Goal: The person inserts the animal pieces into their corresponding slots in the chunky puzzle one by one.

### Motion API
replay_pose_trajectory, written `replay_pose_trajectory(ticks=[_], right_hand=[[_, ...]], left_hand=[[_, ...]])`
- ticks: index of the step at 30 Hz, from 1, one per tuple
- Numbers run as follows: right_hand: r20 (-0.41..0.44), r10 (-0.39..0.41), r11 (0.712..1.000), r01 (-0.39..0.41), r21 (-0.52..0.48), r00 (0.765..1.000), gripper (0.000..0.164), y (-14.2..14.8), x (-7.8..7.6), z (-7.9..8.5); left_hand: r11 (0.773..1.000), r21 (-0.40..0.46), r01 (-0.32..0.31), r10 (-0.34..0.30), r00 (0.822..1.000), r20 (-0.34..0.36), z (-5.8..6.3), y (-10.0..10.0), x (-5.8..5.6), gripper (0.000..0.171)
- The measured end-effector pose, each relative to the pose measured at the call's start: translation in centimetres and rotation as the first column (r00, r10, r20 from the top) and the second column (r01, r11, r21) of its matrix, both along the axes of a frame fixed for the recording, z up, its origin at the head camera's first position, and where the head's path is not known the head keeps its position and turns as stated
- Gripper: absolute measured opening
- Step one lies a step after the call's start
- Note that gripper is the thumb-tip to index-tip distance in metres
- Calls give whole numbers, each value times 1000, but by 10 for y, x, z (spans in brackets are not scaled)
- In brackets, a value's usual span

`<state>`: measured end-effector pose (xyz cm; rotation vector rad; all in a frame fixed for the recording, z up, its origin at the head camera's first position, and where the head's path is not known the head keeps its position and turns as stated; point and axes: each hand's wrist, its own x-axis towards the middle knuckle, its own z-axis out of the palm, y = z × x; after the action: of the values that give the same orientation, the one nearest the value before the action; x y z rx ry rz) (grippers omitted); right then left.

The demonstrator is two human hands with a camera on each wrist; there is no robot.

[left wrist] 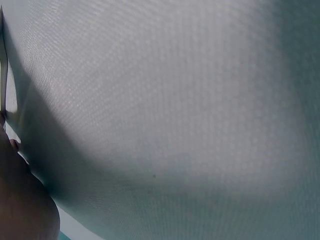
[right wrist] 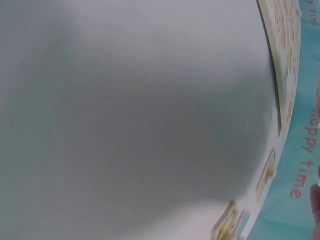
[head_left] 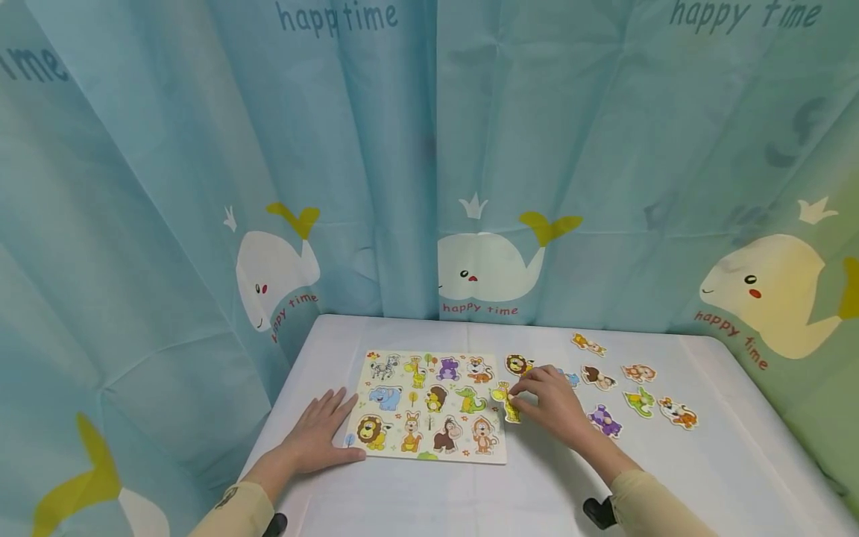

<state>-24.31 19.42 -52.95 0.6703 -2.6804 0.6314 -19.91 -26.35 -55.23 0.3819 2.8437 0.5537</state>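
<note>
Yellow giraffe-shaped puzzle piece [head_left: 512,412] with white border: located at the right edge of the rectangular, cream-coloured puzzle board [head_left: 493,459], its left side overlapping that edge in the head view. Whether it touches the board cannot be determined.

Right hand [head_left: 553,406]: narrow, thumb and fingers pinching the giraffe piece, hand to the right of the board. Left hand [head_left: 315,436]: wide, fingers spread and laid flat beside the board's left edge, thumb at its near left corner. The left wrist view shows only a portion of this hand at the margin.

The board lies flat on a white-covered tabletop [head_left: 403,500] and bears rows of coloured animal pictures.

Loose pieces, all right of the board: a brown-maned yellow lion piece [head_left: 517,364], just beside its far right corner; a blue piece [head_left: 572,377], partly hidden by the right hand; a dark brown gorilla piece [head_left: 599,377]; an orange-brown monkey piece [head_left: 639,373]; a green crocodile piece [head_left: 640,403]; a purple hippo piece [head_left: 605,421]; an orange-and-white tiger piece [head_left: 678,412], farthest from the board; and an orange kangaroo piece [head_left: 589,344], beyond the level of the board's far edge.

Behind the board hangs a light blue fabric curtain [head_left: 403,149] printed with white whales and lettering. Both forearms wear beige sleeves [head_left: 654,507].
</note>
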Motion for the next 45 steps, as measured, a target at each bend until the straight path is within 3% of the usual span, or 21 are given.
replay_pose_trajectory(ticks=[28, 38, 45], right_hand=[[74, 14, 1000, -16, 27, 997, 5, -77, -46, 14], [103, 20, 998, -26, 51, 994, 8, -102, -62, 10], [112, 7, 998, -13, 57, 994, 10, -119, -68, 6]], left_hand=[[1000, -8, -5, 5, 1000, 23, 1, -1, 0, 114], [1000, -4, 0, 1, 1000, 26, 3, -1, 1, 113], [1000, -8, -7, 7, 1000, -1, -3, -2, 1, 113]])
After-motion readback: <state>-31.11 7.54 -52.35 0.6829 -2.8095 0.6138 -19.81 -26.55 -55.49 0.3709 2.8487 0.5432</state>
